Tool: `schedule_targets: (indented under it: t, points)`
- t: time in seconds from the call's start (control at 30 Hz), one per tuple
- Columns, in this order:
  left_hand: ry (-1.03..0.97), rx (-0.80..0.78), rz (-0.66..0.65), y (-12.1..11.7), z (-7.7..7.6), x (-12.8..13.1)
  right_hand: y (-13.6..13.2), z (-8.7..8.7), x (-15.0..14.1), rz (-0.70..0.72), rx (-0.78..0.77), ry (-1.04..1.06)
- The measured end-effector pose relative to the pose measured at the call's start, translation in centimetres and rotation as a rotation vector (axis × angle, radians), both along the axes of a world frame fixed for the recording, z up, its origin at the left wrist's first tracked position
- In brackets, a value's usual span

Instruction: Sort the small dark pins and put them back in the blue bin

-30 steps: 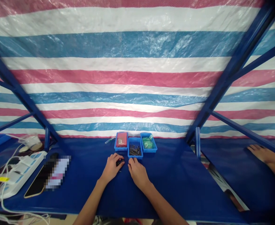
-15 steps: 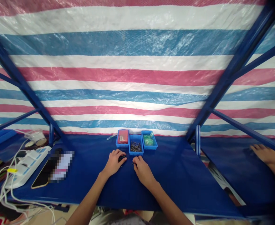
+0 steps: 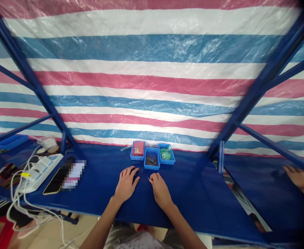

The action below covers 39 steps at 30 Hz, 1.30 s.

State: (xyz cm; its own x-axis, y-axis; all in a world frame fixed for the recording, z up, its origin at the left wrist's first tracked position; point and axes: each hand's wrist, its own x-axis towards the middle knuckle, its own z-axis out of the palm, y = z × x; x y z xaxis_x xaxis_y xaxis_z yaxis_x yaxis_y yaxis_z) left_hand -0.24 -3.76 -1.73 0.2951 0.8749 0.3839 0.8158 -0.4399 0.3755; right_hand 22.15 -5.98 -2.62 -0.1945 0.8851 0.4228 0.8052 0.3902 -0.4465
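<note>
My left hand [image 3: 126, 183] rests on the blue tabletop [image 3: 193, 193] with its fingers stretched out and the thumb apart. Small dark bits show by its fingertips, too little visible to name. My right hand [image 3: 160, 190] is closed in a pinch a short way to the right. A tiny thin tip pokes out from its thumb and forefinger, and its kind cannot be made out. Just beyond both hands stands a small blue bin [image 3: 152, 167] of loose metal screws or nails.
Behind stand a blue bin with red packets [image 3: 138, 148] and another with green packets [image 3: 165, 154]. At left lie a phone [image 3: 54, 181], a blurred paper [image 3: 74, 174] and a power strip [image 3: 41, 173] with white cables. Another person's hand [image 3: 301, 178] is at far right.
My left hand has opened from its grip on a small black thing, and its fingers now spread out. The right hand keeps its pinch. The whole view has shifted slightly.
</note>
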Motion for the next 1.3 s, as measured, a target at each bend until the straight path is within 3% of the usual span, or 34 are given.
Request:
schedule_targets:
  t: [0.37,0.6,0.77,0.97,1.3]
  points:
    - [-0.062,-0.017,-0.009,-0.1,0.7,0.0,0.1,0.1,0.3,0.02,-0.005,0.052]
    - [0.038,0.012,0.038,0.1,0.4,0.1,0.3,-0.1,0.1,0.031,-0.024,0.038]
    - [0.112,0.0,0.084,0.6,0.1,0.4,0.3,-0.2,0.1,0.007,-0.023,0.045]
    - [0.18,-0.014,0.064,1.4,0.8,0.5,0.3,-0.2,0.3,0.022,-0.016,0.086]
    - [0.153,-0.005,0.054,3.4,0.3,0.6,0.3,0.6,-0.2,-0.046,0.004,0.073]
